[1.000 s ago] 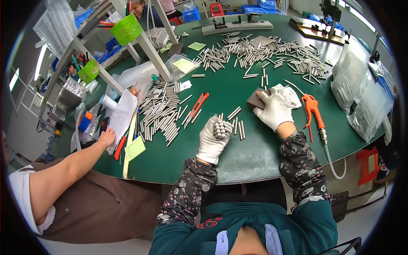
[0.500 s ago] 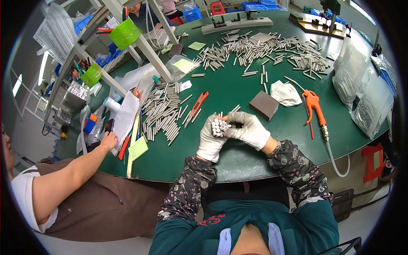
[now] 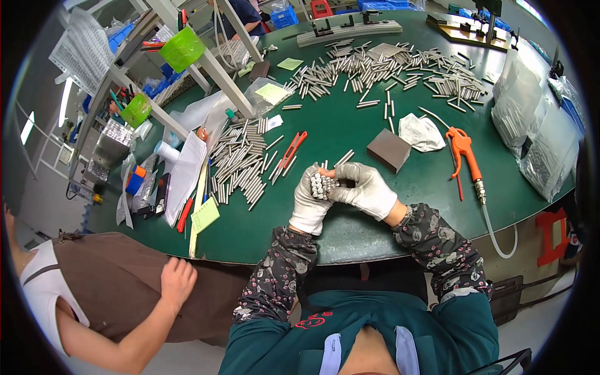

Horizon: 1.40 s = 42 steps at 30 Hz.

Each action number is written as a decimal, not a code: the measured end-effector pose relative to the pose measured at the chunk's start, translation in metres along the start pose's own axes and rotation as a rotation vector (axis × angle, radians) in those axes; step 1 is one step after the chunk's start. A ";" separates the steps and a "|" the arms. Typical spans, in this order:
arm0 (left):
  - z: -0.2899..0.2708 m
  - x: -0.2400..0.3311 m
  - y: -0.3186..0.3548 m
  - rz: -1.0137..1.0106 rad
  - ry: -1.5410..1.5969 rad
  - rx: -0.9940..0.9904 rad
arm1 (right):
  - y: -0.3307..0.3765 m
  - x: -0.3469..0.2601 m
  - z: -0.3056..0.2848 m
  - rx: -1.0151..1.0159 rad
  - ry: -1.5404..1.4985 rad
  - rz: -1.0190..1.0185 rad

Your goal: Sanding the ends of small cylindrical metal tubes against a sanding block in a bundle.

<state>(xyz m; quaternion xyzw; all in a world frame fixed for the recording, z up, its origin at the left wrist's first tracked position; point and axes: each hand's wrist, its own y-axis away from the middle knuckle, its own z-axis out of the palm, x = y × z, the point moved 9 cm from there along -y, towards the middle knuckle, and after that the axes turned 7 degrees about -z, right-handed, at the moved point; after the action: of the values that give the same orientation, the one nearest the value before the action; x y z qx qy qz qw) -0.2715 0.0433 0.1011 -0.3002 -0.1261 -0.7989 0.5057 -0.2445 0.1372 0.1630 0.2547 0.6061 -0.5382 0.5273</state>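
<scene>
A bundle of metal pins (image 3: 322, 185) is held over the near part of the table, its round ends facing me. My left hand (image 3: 310, 203), in a white glove, wraps around the bundle from the left. From the right, my gloved right hand (image 3: 364, 189) grips the same bundle, fingers closed against its side. A few loose pins (image 3: 344, 157) lie just beyond my hands. To the left, a red utility knife (image 3: 292, 150) rests beside a pile of pins (image 3: 237, 159). A dark brown block (image 3: 389, 150) sits to the right of my hands.
A larger heap of pins (image 3: 375, 70) spreads across the far green table (image 3: 337, 125). On the right are a white cloth (image 3: 422, 133), an orange air gun (image 3: 464, 156) with a hose, and plastic bags (image 3: 547, 150). At left, a co-worker's hand (image 3: 178, 281) hangs near the table edge.
The co-worker on the left has drawn a hand back from the dark object on the papers to below the table edge. My hands stay almost still around the bundle.
</scene>
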 end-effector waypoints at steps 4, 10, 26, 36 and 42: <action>-0.001 -0.002 -0.001 -0.035 -0.053 0.002 | -0.001 0.001 0.000 -0.005 0.053 -0.030; 0.001 0.003 0.003 0.072 -0.200 0.028 | 0.001 0.000 0.001 -0.028 0.068 0.009; 0.006 0.008 0.004 0.139 -0.407 -0.003 | 0.001 -0.002 -0.002 0.005 0.131 -0.002; 0.008 0.011 0.005 0.151 -0.347 0.034 | 0.001 -0.005 0.002 -0.033 0.141 0.002; 0.019 0.017 0.009 0.229 -0.750 0.072 | 0.001 -0.004 0.001 -0.025 0.117 0.003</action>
<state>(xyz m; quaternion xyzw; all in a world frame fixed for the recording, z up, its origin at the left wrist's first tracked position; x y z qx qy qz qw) -0.2625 0.0363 0.1252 -0.5655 -0.2960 -0.5672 0.5204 -0.2420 0.1377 0.1666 0.2801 0.6424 -0.5139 0.4947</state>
